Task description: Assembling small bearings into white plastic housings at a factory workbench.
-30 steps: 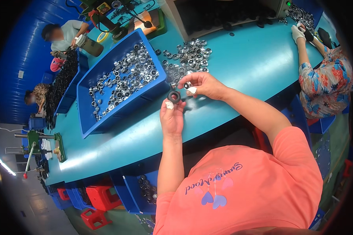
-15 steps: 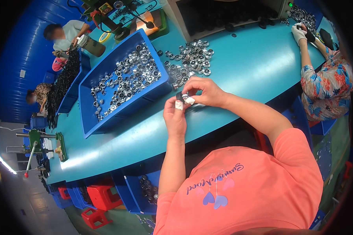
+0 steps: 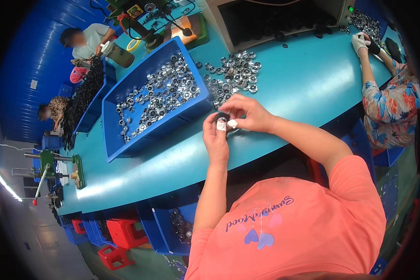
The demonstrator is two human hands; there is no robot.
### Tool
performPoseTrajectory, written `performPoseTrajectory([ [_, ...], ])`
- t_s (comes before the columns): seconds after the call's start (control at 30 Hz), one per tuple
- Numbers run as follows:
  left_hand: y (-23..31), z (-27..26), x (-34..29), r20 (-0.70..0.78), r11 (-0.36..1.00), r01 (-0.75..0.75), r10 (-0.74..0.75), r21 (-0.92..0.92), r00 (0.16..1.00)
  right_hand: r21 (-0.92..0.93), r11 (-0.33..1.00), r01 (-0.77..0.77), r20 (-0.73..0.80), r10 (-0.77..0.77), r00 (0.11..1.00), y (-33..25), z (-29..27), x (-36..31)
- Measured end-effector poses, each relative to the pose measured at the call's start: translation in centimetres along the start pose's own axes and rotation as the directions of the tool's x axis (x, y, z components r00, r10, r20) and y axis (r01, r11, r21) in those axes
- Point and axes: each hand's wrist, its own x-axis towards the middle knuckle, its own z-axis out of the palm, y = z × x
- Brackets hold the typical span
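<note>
Grip of the person's bare left hand (image 3: 215, 140) is closed: we find thumb and fingers pinching a small, black, round ring (image 3: 223, 115), apparently rubber, raised over the smooth blue-green bench (image 3: 308, 70). We note the bare right hand (image 3: 250, 115) with bent fingers and thumb drawn in narrow at the ring's right side; whether that grip holds a part of its own we cannot tell, since the fingers hide it. Something pale shows within the ring, but we cannot establish whether a metal part is seated there. White wraps (image 3: 221, 126) cover both thumb tips. Just left of the hands stands a large, blue, rectangular plastic bin (image 3: 172, 125), with small, shiny, round silver parts (image 3: 168, 88) scattered inside; beyond the hands, beside the bin, a loose pile of similar silver pieces (image 3: 238, 70) lies directly on the bench. In our judgement, the ring could slip, because it is small and curved, and the wraps may dull the thumbs' feel. Uneven pressure from the right hand could tilt the ring in the left pinch. We further consider that a dropped ring might roll off the bench's near edge, and that a loose fold of wrap could become trapped against the ring.
</note>
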Motion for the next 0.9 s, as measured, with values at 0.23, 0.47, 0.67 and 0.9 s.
performPoseTrajectory([
  [0.23, 0.2, -0.3, -0.2, 0.042, 0.993, -0.091, 0.088, 0.074, 0.995, -0.094, 0.986, -0.139, 0.167, 0.153, 0.974, 1.8, -0.6, 0.0],
  [0.47, -0.1, 0.4, -0.3, 0.009, 0.972, -0.175, 0.176, 0.158, 0.984, -0.172, 0.985, 0.023, 0.071, -0.011, 0.997, 1.4, 0.0, -0.3],
  [0.67, -0.5, -0.2, 0.2, -0.004, 0.974, -0.161, 0.163, 0.158, 0.987, -0.355, 0.921, 0.158, 0.035, -0.156, 0.987, 1.7, 0.3, -0.4],
  [0.9, 0.6, 0.1, 0.2, 0.052, 0.998, -0.046, 0.045, 0.035, 0.998, -0.12, 0.991, -0.054, 0.011, 0.056, 0.998, 1.6, -0.2, -0.1],
])
